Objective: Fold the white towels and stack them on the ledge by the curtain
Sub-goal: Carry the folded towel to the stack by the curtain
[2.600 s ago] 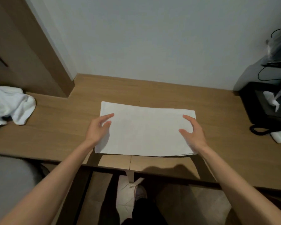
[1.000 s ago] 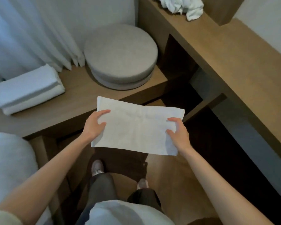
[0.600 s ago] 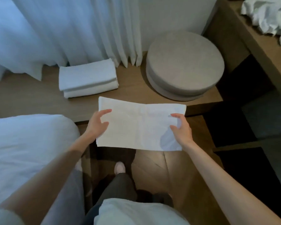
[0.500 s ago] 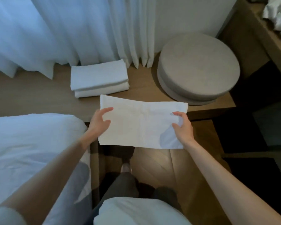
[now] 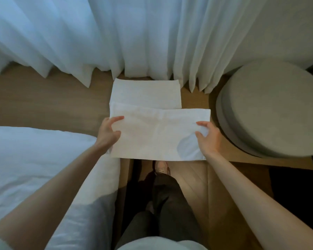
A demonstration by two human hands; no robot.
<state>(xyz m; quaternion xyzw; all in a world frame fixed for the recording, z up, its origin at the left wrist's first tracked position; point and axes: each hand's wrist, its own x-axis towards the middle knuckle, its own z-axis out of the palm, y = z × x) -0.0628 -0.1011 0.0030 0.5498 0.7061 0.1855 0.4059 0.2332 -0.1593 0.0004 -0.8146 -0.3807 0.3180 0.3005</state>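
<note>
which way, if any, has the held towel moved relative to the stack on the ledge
Yes, toward the curtain: the held towel now overlaps the near edge of the stack on the ledge; a second ago it was well clear.

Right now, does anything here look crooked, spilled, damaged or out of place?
Nothing stands out. The folded towel is held flat by the left hand and right hand at its two ends, and the towel stack lies neatly on the ledge below the curtain.
</note>
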